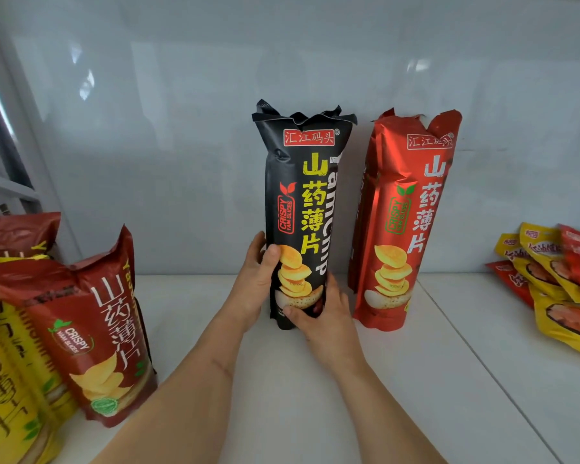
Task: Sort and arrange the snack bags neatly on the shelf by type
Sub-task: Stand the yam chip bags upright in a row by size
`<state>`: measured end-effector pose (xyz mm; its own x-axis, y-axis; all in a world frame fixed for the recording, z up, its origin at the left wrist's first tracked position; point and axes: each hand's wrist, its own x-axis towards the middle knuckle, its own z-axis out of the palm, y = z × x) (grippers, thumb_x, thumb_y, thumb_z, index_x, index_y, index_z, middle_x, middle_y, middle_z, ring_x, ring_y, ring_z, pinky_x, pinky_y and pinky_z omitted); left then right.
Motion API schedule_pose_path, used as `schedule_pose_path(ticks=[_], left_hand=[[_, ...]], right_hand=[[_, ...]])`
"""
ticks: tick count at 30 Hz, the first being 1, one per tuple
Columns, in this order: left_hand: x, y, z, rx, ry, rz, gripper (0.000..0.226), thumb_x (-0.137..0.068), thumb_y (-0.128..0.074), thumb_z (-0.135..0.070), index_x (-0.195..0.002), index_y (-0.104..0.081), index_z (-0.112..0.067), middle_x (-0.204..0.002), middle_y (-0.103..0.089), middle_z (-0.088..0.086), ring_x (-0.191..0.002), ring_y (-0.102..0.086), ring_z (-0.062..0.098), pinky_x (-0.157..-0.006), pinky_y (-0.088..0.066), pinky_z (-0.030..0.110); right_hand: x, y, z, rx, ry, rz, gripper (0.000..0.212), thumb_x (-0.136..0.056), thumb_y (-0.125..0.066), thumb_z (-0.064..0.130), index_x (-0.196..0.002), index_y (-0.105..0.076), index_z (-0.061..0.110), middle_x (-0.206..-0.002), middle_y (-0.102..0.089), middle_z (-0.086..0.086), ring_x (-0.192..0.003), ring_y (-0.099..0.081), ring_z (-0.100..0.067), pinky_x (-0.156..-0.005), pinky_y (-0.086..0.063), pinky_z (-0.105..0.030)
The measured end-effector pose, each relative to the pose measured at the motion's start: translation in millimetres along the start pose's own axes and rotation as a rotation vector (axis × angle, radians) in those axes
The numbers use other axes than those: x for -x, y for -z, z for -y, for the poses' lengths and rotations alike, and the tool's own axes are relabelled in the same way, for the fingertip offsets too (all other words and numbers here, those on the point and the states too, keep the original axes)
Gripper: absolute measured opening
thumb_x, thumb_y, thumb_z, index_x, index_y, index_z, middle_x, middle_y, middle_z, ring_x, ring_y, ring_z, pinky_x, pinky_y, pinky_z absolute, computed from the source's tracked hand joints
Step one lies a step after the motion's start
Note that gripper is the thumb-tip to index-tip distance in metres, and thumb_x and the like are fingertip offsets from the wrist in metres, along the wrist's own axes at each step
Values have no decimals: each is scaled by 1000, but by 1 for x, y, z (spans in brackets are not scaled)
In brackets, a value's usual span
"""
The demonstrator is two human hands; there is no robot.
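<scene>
1. Black yam-chip bag (300,209): upright on the white shelf (449,380), near the back wall, bottom edge on the surface.
2. Left hand (253,289): grasps the black bag's lower left side, thumb across its front, fingers curled behind.
3. Right hand (322,316): clasps the black bag's bottom right corner, fingers wrapped round the base.
4. Red yam-chip bag (404,222): upright just right of the black bag, a narrow gap between them.
5. Dark-red bag (94,329): leaning, well left of the black bag, against yellow bags (10,380).
6. Small yellow and red packets (563,286): heaped far right of the black bag.
</scene>
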<state>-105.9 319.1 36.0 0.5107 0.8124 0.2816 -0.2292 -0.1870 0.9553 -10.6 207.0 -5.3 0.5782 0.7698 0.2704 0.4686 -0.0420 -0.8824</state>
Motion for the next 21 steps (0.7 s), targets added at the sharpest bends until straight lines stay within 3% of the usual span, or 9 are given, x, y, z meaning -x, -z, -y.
schedule_pose_path(ticks=[2,6,9,12,18,21], left_hand=[[-7,2,-2,2,-21,2,120,-60,-67,-87,-154,-31,-21,-145,-56,4,-131,-56,20,-113,-41,48],[-22,3,-18,-11,-30,18,116,-61,-58,-92,-151,-37,-20,-142,-59,4,-130,-57,22,-110,-43,48],[-23,-3,-24,2,10,43,98,-66,-42,-96,-133,-59,-27,-126,-71,-3,-121,-64,18,-107,-45,46],[-24,-8,-21,22,65,30,77,-76,-32,-89,-119,-66,-35,-116,-75,-8,-114,-67,14,-111,-43,49],[-25,-24,-22,36,111,60,51,-102,-25,-58,-109,-67,-30,-99,-79,-7,-91,-75,10,-93,-53,38],[-22,-30,-23,44,94,79,53,-102,-25,-58,-107,-67,-27,-96,-79,-6,-88,-75,10,-83,-54,34]], right_hand=[[0,0,-1,-5,4,3,96,-75,-80,44,-151,-22,36,-131,-40,6,-115,-47,-10,-93,-43,-26],[-3,-1,-3,-9,-10,2,96,-75,-80,43,-151,-22,37,-131,-40,5,-120,-47,-13,-96,-44,-29],[-3,1,-3,7,-19,9,96,-76,-80,43,-152,-20,37,-131,-39,6,-125,-45,-15,-100,-44,-32],[0,2,-3,37,-18,-6,96,-76,-79,44,-152,-20,37,-132,-39,6,-127,-43,-15,-102,-44,-33],[13,15,-5,93,1,-51,95,-79,-77,44,-153,-18,37,-138,-35,7,-129,-38,-13,-103,-39,-28],[13,16,-4,98,-18,-59,97,-80,-76,44,-154,-15,35,-143,-33,5,-135,-35,-15,-107,-40,-32]])
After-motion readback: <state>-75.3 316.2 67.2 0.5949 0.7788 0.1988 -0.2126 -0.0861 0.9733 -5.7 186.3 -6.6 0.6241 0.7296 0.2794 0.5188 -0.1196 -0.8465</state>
